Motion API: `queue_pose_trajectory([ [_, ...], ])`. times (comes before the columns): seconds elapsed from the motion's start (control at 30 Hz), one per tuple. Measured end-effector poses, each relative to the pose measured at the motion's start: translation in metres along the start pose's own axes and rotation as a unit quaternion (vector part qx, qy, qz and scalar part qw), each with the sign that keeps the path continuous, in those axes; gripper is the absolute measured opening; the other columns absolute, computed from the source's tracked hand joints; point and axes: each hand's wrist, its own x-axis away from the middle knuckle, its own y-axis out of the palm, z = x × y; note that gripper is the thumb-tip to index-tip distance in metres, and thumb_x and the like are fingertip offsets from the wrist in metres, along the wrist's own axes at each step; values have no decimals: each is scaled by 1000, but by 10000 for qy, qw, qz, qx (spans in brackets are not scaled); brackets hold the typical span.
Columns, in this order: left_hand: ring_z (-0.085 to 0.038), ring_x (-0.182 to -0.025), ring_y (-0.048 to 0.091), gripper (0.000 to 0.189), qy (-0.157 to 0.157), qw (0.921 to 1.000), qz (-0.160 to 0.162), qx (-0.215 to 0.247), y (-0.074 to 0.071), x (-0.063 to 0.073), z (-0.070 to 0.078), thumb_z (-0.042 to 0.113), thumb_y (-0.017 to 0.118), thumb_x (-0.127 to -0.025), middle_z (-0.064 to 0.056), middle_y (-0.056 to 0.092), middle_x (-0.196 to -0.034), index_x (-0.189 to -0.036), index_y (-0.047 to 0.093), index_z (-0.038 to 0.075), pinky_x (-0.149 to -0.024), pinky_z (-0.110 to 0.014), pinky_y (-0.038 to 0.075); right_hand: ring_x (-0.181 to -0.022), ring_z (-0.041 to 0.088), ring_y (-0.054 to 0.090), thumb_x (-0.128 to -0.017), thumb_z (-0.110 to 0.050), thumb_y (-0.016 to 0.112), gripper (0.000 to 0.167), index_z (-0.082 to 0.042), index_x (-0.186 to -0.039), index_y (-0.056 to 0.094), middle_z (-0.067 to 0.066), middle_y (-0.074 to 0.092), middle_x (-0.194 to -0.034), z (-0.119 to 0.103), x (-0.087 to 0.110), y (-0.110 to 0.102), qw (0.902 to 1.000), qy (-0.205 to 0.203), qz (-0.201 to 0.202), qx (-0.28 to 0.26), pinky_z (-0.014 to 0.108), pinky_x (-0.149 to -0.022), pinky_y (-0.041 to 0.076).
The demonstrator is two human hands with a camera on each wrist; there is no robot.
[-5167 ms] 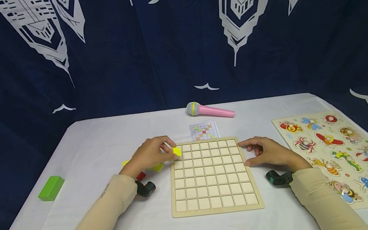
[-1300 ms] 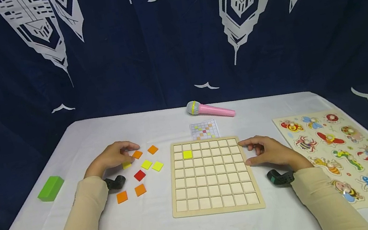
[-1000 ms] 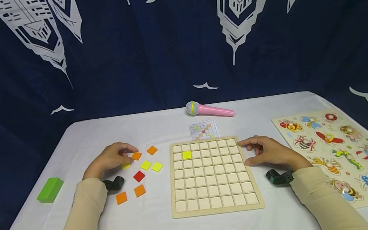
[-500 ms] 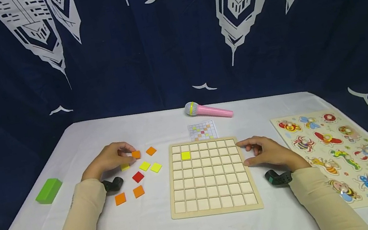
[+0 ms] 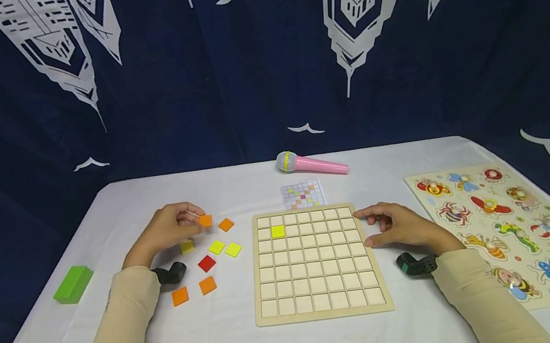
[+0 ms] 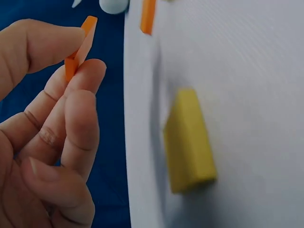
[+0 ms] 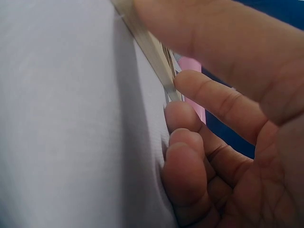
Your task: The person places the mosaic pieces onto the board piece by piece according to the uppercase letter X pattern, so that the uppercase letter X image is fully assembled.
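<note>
My left hand [image 5: 168, 226] pinches an orange square tile [image 5: 205, 221] between thumb and fingers, raised above the table. The left wrist view shows that tile [image 6: 80, 47] tilted on edge, with a yellow tile [image 6: 190, 142] on the cloth beside the hand. A wooden grid board [image 5: 325, 314] lies in the middle, and one yellow tile [image 5: 278, 231] sits in a cell near its upper left. Touching the board's right edge are the thumb and index finger of my right hand [image 5: 401, 228]; its other fingers rest loosely bent on the cloth in the right wrist view.
Around the left hand lie a red tile [image 5: 206, 262] and several orange and yellow ones. Behind the board are a printed pattern card [image 5: 303, 195] and a pink toy microphone [image 5: 315, 164]. A green block [image 5: 73, 285] stands far left, an insect puzzle board [image 5: 518, 233] far right.
The left hand placed a yellow tile on the board, moved back left, and has now picked an orange tile up off the table. The right hand stays at the board's edge.
</note>
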Motion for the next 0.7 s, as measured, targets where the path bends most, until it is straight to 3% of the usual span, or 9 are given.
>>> queue_pose_trajectory([
  [0.7, -19, -73, 58, 33, 659, 9968, -271, 366, 17, -1, 38, 11, 86, -91, -4, 79, -96, -121, 74, 5, -71, -26, 46, -84, 16, 47, -86, -8, 90, 65, 9, -142, 63, 10, 58, -109, 2, 0, 0, 10000, 3, 28, 5, 26, -74, 42],
])
